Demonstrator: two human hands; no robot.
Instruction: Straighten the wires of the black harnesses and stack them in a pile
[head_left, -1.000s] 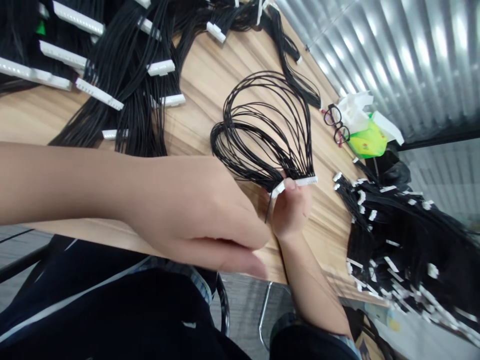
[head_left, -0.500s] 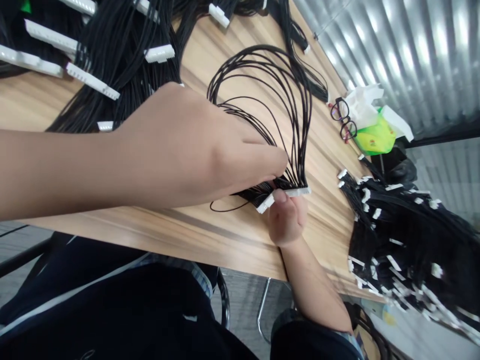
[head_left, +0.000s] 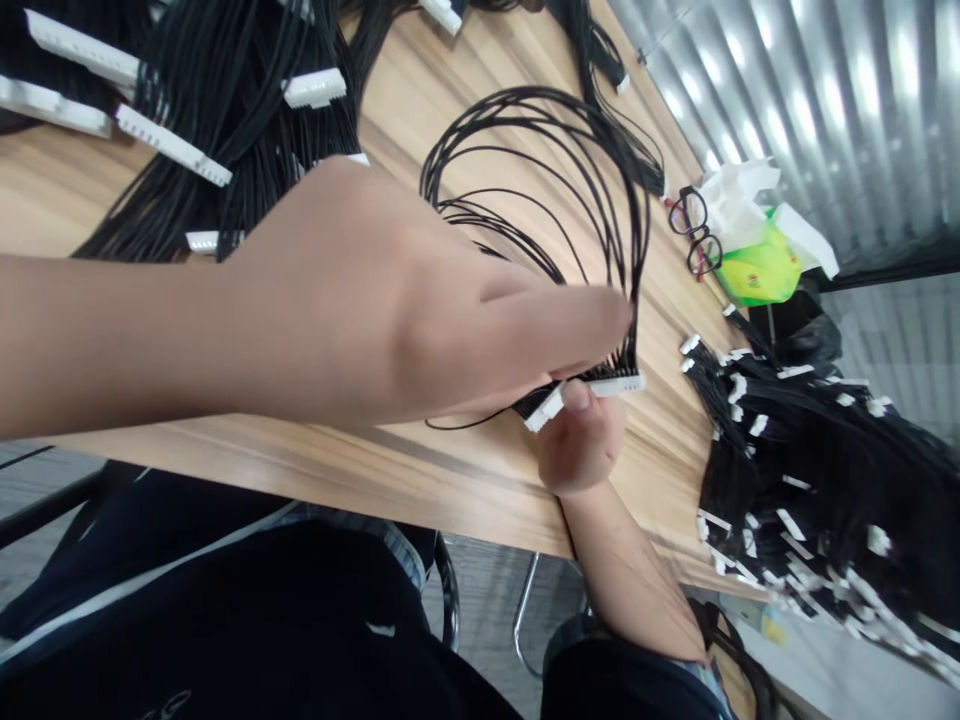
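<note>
My right hand comes up from the table's near edge and grips two white connectors under its thumb. A bundle of thin black wires loops out from one connector over the wooden table and back to the other. My left hand reaches in from the left. Its fingers are pressed together, with their tips at the wires just above the connectors. A single loose black wire curls out from under that hand, which seems to pinch its end.
Many finished black harnesses with long white connectors cover the upper left of the table. A heap of short black leads with small white plugs lies at the right. Eyeglasses and a green pack with white tissue sit by the corrugated wall.
My left hand rose from the table's near edge with the loose wire and pushed right, up to the connectors. My right hand kept its grip and shifted slightly.
</note>
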